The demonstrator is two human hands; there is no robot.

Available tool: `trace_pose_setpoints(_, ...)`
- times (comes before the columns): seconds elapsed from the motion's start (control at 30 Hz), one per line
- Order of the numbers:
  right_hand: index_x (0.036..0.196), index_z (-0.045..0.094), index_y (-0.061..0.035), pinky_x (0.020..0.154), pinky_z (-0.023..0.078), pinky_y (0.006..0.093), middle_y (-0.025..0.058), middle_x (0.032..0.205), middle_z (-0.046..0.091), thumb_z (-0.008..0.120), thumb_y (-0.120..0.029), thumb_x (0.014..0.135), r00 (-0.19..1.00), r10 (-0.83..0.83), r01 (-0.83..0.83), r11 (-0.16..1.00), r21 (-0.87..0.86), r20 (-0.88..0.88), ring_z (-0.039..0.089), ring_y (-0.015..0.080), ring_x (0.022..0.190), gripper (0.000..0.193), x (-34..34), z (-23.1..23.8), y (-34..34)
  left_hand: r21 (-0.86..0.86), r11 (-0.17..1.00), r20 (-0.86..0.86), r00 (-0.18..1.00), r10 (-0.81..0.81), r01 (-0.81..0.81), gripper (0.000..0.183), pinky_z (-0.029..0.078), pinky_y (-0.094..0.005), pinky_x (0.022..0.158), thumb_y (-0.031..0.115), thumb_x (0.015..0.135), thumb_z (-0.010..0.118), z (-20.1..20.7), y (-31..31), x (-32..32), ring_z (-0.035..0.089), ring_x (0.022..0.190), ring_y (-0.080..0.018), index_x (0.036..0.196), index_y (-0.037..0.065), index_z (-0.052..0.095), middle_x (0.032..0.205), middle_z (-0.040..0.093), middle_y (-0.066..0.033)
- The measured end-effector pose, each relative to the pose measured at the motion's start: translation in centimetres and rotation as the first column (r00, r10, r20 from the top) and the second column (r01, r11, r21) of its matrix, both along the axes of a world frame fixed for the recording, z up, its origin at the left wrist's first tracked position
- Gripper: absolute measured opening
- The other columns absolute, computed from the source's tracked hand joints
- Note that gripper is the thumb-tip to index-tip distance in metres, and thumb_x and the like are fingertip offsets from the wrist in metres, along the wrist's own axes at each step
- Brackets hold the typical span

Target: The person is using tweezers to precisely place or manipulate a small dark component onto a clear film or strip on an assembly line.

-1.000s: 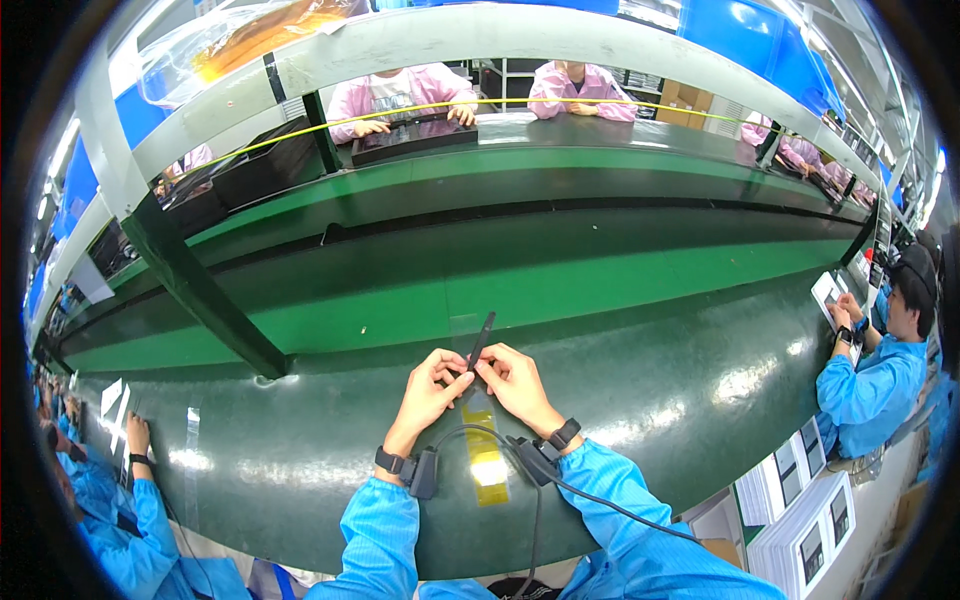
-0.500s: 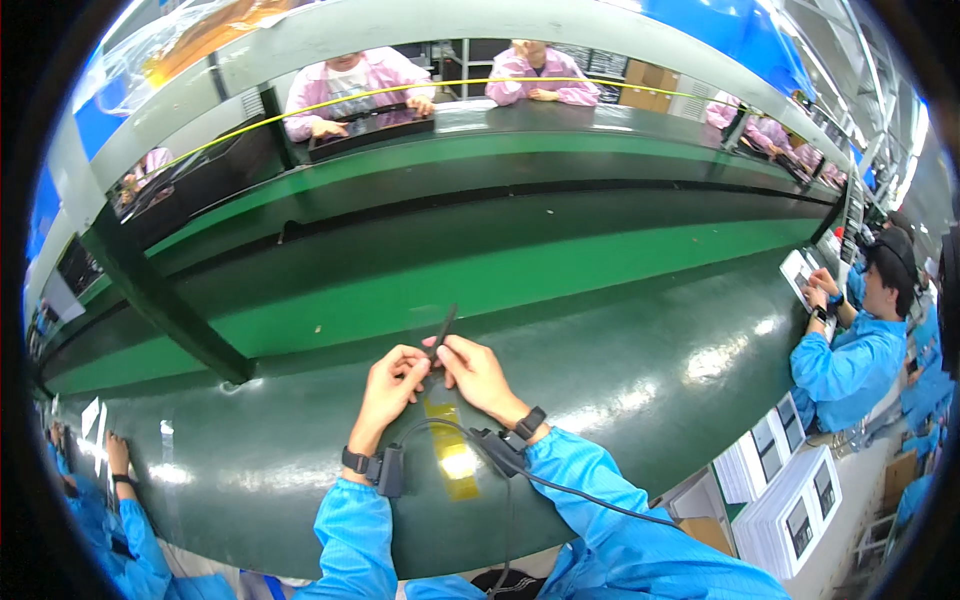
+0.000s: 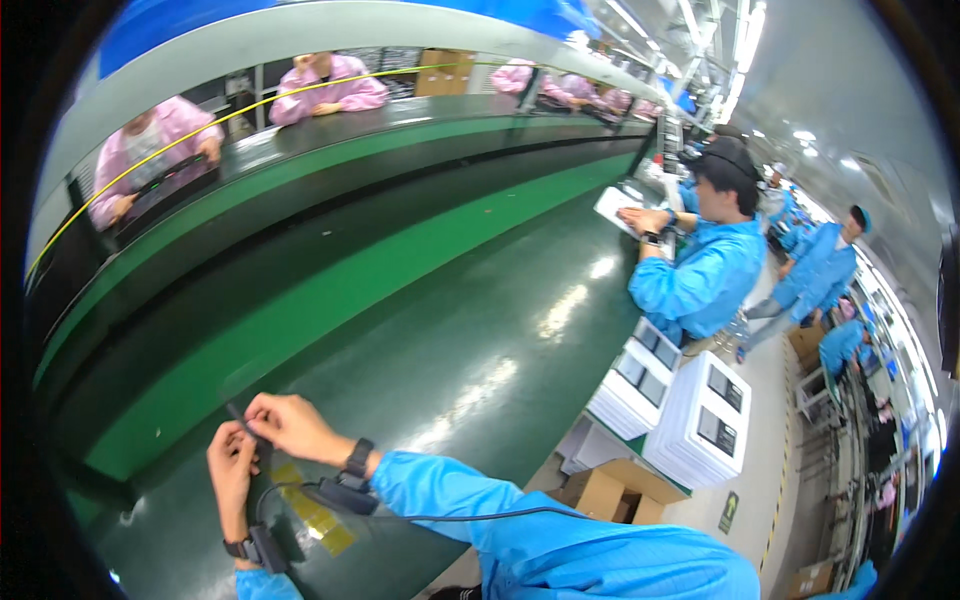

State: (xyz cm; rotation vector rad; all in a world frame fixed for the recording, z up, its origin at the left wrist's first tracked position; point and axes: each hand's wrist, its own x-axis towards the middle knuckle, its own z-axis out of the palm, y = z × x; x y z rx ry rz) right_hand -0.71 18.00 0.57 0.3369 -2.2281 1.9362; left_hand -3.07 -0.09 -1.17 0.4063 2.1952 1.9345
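Observation:
A thin dark strip slants up between my two hands above the green bench; its exact kind is too small to tell. My left hand pinches it from the left, fingers closed. Fingertips of my right hand close on it from the other side, touching or almost touching the left ones. Close below the hands, a strip of yellow see-through tape lies on the bench. Each wrist wears a black strapped device, and a black cable runs from the right one along my blue sleeve.
To my right stand stacks of white panels with dark windows by an open cardboard box. A co-worker in blue handles a white panel farther along the bench. People in pink work across the green channel.
My view has swung to the right, so hands and bench sit lower left in the picture. The dark strip stays pinched between both hands.

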Motion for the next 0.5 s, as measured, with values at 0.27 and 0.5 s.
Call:
trace_pose_setpoints(0.27,0.086,0.064,-0.0003,0.046,0.046,0.0298,0.0111,0.060,0.063,0.055,-0.005,0.085,0.988,-0.041,0.027,0.995,-0.094,-0.146,0.060,0.0169,0.044,0.010,-0.3,-1.5,-1.8,-0.038,0.999,-0.127,0.992,-0.002,-0.003,0.019,0.036,-0.0182,0.048,0.021,0.098,0.054,-2.9,-2.8,-1.8,0.047,0.059,-0.0047,0.106,0.004,0.054,0.079,0.055,-0.0006)
trace_pose_setpoints(0.5,0.082,0.065,0.0024,0.046,0.045,0.0285,0.0111,0.065,0.064,0.063,-0.009,0.081,0.977,-0.095,0.077,0.992,-0.100,-0.190,0.061,0.0181,0.046,0.011,-0.1,-1.4,-1.3,-0.175,0.984,-0.087,0.996,-0.010,-0.005,0.029,0.045,-0.0258,0.060,0.026,0.098,0.056,3.8,0.2,2.0,0.055,0.070,-0.0130,0.107,-0.001,0.055,0.086,0.060,-0.0075)
